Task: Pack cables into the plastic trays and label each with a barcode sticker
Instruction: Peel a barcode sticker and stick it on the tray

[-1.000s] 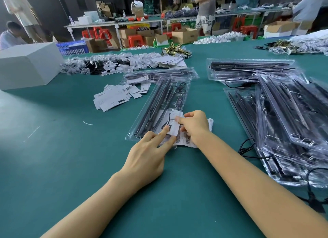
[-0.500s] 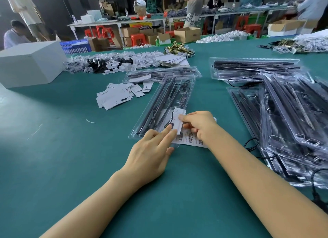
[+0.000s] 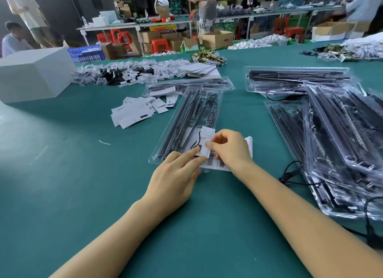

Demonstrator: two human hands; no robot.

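At frame centre, the right hand pinched a sticker over the tray's near end, its length running up-frame, while straight left fingers pressed the sheet.

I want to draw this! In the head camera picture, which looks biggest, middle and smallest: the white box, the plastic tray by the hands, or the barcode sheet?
1. white box
2. plastic tray, though nearness makes these two unsure
3. barcode sheet, clearly smallest

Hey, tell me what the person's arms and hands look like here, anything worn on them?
Both forearms are bare as far as the frame shows, with no sleeves in view. The left hand and right hand wear no gloves, and no rings, watch or wristband are visible. Fingernails look short and unpainted.
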